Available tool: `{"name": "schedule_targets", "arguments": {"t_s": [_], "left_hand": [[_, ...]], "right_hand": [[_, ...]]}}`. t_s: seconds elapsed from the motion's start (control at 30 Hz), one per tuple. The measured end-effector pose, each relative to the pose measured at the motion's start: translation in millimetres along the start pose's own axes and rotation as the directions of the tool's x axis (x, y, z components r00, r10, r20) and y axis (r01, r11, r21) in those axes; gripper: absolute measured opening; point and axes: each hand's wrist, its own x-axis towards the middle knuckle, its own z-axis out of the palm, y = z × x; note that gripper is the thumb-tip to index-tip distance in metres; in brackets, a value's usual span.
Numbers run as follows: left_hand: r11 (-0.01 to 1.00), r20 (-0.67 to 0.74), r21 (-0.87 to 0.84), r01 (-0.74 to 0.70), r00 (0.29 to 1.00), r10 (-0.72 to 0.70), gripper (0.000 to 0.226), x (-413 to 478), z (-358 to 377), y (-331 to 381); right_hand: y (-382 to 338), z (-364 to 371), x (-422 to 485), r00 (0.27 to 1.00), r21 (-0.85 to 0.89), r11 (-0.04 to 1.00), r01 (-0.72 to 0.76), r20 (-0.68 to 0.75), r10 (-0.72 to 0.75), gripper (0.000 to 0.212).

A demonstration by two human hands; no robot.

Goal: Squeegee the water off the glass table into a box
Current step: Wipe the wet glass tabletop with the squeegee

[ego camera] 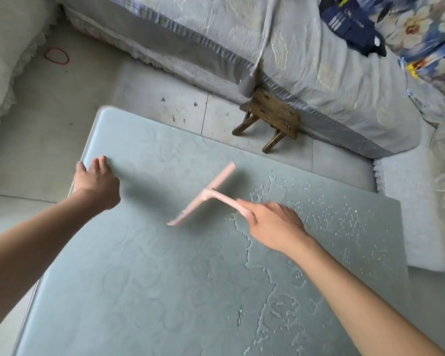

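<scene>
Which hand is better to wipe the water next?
The right hand, most likely: it holds the pink squeegee, right beside the water. The left hand holds no tool and rests at the glass table's left edge, away from it.

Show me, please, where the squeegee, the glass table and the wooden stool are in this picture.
squeegee [208, 191]: head view, where the handle meets the blade.
glass table [139, 265]: head view, bare part of the top.
wooden stool [275, 113]: head view, middle of the seat.
</scene>
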Motion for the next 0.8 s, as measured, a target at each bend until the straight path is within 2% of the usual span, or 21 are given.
{"name": "schedule_targets", "arguments": {"t_s": [0.13,0.23,0.33,0.43,0.6,0.7,0.8], "left_hand": [[0.996,0.038,-0.016,0.083,0.996,-0.082,0.056,-7.8,-0.7,19.2],[0.981,-0.019,-0.144,0.129,0.991,-0.133,0.066,-8.9,-1.9,33.7],[0.975,-0.094,-0.218,0.037,0.994,-0.059,0.07,-8.8,-7.6,55.6],[0.978,-0.128,-0.199,-0.068,0.991,0.043,0.071,-10.8,-13.4,81.7],[0.95,-0.195,-0.187,-0.249,0.957,0.213,0.071,-12.5,-10.0,122.5],[0.921,-0.211,-0.207,-0.329,0.934,0.287,0.068,-13.5,-1.7,136.5],[0.906,-0.252,-0.201,-0.373,0.913,0.32,0.065,-14.0,7.9,141.7]], "right_hand": [[-46.7,9.8,13.2,0.98,-0.038,0.98,0.197,0.004,-0.197,0.032],[-38.8,27.1,17.7,0.98,-0.015,0.98,0.198,0.033,-0.198,0.035],[5.5,47.1,8.2,0.988,0.045,0.989,0.143,0.06,-0.146,0.045],[63.6,65.6,-15.5,0.993,0.09,0.996,0.005,0.114,-0.015,0.049],[139.7,79.0,-56.2,0.966,0.0,0.986,-0.169,0.198,0.165,0.047],[145.5,72.4,-75.5,0.983,-0.136,0.983,-0.121,0.124,0.138,0.048],[115.4,70.0,-90.9,0.995,-0.075,0.997,-0.02,0.095,0.028,0.058]]}}
